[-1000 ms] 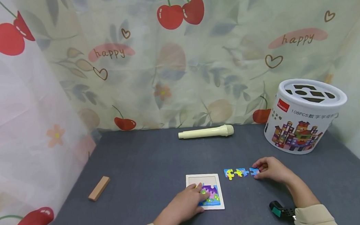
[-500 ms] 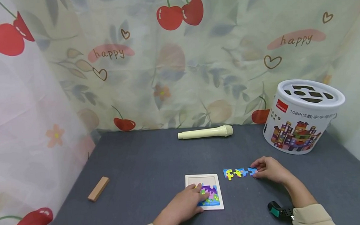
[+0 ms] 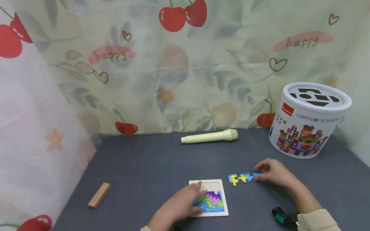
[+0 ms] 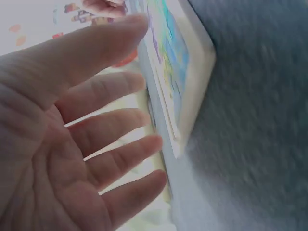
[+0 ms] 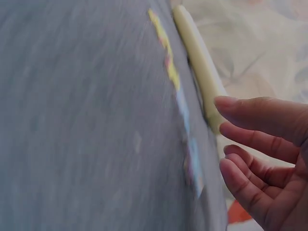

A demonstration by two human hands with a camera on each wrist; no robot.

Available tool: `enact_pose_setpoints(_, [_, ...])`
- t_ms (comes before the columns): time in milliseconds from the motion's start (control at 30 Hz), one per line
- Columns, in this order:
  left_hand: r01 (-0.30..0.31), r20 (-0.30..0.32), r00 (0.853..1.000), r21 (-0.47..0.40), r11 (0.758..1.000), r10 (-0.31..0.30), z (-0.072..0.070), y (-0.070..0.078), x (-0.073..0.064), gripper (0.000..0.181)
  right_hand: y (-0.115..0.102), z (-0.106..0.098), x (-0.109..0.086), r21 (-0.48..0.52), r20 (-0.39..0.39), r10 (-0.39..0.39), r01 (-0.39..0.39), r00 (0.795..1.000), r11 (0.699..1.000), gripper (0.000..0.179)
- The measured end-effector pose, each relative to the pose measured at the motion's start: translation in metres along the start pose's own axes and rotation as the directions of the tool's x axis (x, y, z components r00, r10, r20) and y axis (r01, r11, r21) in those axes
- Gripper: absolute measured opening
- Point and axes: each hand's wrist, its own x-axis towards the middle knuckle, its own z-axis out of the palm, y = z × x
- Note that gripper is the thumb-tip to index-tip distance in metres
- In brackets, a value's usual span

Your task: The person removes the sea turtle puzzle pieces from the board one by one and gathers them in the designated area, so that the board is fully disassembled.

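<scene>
Well, both hands (image 3: 276,173) near puzzle pieces (image 3: 246,177).

Puzzle frame (image 3: 226,206) smooth pale wood; microphone (image 3: 207,138) plastic (faint sheen); tabletop (image 3: 143,167) matt.

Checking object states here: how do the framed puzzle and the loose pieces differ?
The framed puzzle sits within a pale border, whereas the loose pieces lie on the dark table. The framed puzzle's pieces are joined in a block; the loose pieces form a row. The left hand is over the framed puzzle, the right hand at one end of the loose pieces. Both have blue areas and jigsaw-cut edges.
</scene>
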Motion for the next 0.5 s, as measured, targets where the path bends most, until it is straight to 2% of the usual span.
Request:
enact_pose_setpoints(100, [0.064,0.045,0.997,-0.052,0.997,-0.062,-0.005,-0.006,0.000,0.053,-0.010,0.004,0.006,-0.001,-0.007,-0.022,0.022,1.000,1.000,0.029])
enact_pose_setpoints(233, [0.145,0.102,0.986,-0.152,0.978,-0.130,-0.009,-0.017,0.001,0.057,-0.025,0.012,0.015,0.019,0.010,-0.054,0.054,0.998,0.998,0.028])
enact_pose_setpoints(333, [0.150,0.109,0.985,-0.188,0.971,-0.131,-0.010,-0.025,0.001,0.057,-0.037,0.020,0.023,0.028,0.025,-0.068,0.068,0.997,0.997,0.028])
enact_pose_setpoints(500, [0.117,0.127,0.988,-0.208,0.971,-0.092,-0.007,-0.031,0.003,0.055,-0.054,0.036,0.034,0.046,0.056,-0.105,0.103,0.993,0.994,0.029])
